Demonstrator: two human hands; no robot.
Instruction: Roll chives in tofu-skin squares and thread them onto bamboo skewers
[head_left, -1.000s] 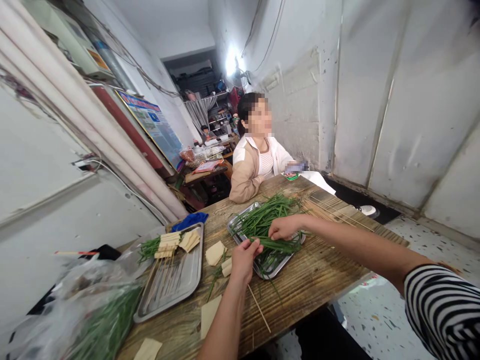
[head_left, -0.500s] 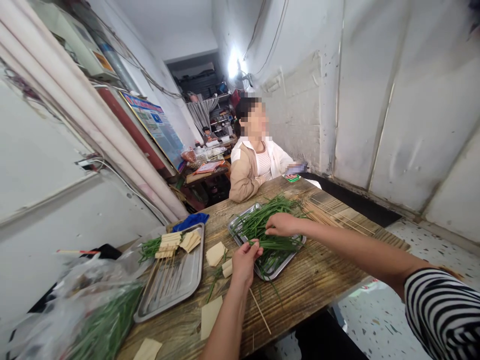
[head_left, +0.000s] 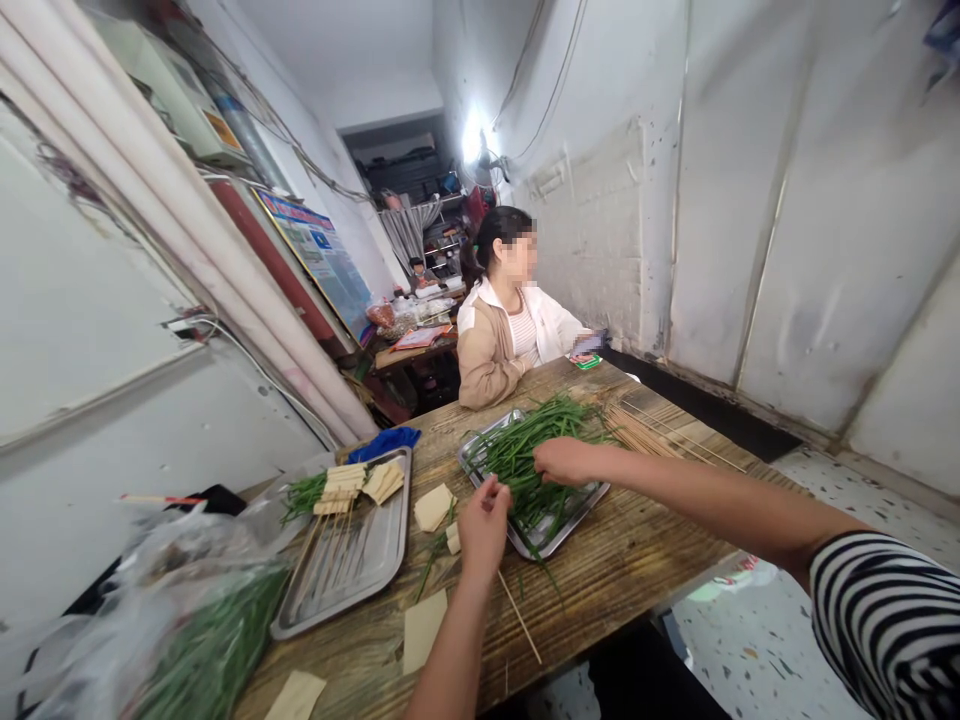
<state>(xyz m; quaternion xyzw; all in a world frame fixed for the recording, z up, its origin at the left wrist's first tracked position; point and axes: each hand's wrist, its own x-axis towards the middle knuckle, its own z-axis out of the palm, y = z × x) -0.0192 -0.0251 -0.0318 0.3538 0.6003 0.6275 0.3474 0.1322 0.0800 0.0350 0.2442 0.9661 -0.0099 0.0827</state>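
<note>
My right hand reaches into a heap of long green chives, its fingers closed on some of them. The heap fills a metal tray in front of me. At that tray's left edge, my left hand is closed in a pinch; what lies between its fingertips I cannot make out. Next to that hand are a small tofu-skin roll, a stack of square tofu-skin sheets and another sheet. A thin wooden skewer lies on the table below it.
A second metal tray on the left holds skewered rolls and folded sheets. Plastic bags with greens lie at the left edge. Bare skewers sit behind my right arm. A seated person leans on the wooden table's far side.
My left hand has drawn slightly back to the left, and the chives that stretched from it across to the right no longer show there. My right hand stays over the heap.
</note>
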